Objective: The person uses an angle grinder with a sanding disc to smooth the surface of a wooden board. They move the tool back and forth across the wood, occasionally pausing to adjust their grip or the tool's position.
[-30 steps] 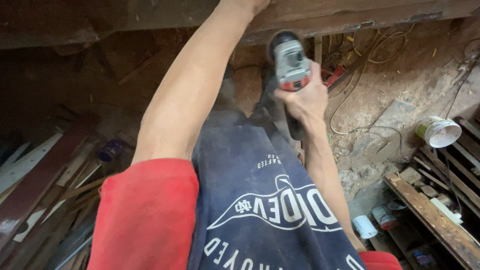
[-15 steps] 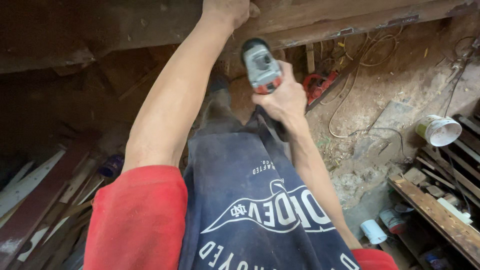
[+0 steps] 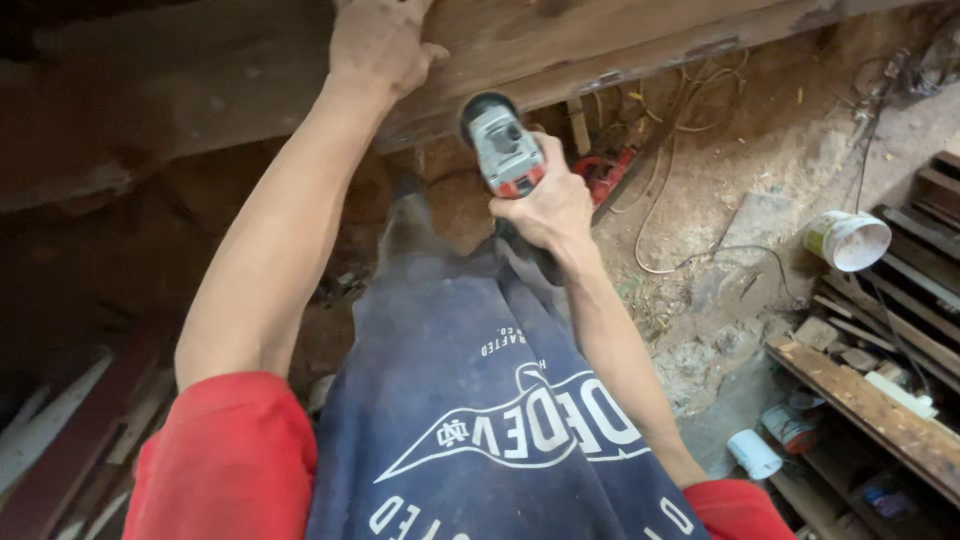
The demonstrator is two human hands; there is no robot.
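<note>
One drill (image 3: 503,150) in right hand (image 3: 550,210), nose toward the beam (image 3: 560,40).

The floor (image 3: 800,150) here is bare packed earth, pale and dusty, with loose cables (image 3: 690,250) trailing across it. A white plastic bucket (image 3: 848,240) lies tipped on its side near dark wooden slats (image 3: 920,270) at the right. Below them a worn plank (image 3: 870,405) runs slantwise, small tins (image 3: 790,428) beside it. Boards (image 3: 60,430) lie stacked in the shadowed left corner. Daylight falls from the right.
</note>
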